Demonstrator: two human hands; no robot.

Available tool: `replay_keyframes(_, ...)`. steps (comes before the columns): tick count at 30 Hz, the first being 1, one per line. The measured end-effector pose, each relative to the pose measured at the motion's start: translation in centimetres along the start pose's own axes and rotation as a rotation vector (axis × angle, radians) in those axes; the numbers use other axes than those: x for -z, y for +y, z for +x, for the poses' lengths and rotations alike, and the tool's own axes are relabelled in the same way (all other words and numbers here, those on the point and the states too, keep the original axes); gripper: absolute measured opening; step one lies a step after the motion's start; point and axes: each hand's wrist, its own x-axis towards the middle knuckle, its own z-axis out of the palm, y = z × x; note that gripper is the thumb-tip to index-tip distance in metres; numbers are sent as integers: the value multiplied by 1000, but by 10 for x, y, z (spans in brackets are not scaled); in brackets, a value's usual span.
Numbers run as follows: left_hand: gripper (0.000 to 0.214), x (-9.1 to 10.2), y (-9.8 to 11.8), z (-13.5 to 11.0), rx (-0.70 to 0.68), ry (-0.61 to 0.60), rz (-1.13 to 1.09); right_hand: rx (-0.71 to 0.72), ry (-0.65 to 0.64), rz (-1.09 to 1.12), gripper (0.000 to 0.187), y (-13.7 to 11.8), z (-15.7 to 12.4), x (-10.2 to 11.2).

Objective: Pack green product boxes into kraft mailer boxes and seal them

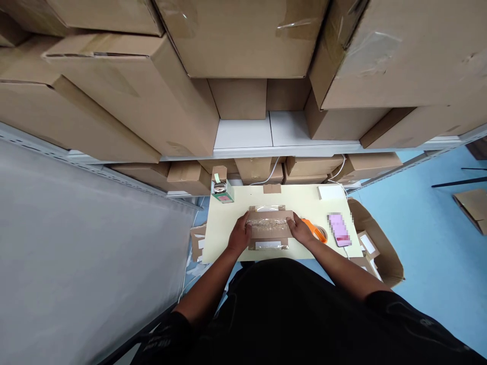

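A flat cardboard box (268, 233) with clear tape along its middle is held over the table. My left hand (240, 234) grips its left end, thumb on top. At the right end, my right hand (300, 229) grips it the same way; the fingers underneath are hidden. Beneath it lies another taped cardboard piece (268, 245), its pale labels showing at the front and back edges. An orange tape dispenser (315, 230) rests just right of my right hand.
A pink-screened phone (339, 229) and a white box (330, 192) lie on the right of the pale table (222, 228). A small green box (222, 191) stands at the back left. Cardboard boxes fill the shelf (243, 134) above. A large carton (390, 258) holds packages at the right.
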Motion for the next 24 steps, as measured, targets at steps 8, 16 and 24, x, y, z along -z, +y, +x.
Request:
replay_keyframes(8, 53, -6, 7, 0, 87, 66, -23, -8, 100, 95, 68, 13, -3, 1)
replay_keyframes(16, 53, -2, 3, -1, 44, 44, 23, 50, 276, -457, 37, 86, -16, 48)
replay_keyframes(24, 53, -3, 6, 1, 88, 52, 49, 59, 191, -767, 30, 108, -24, 22)
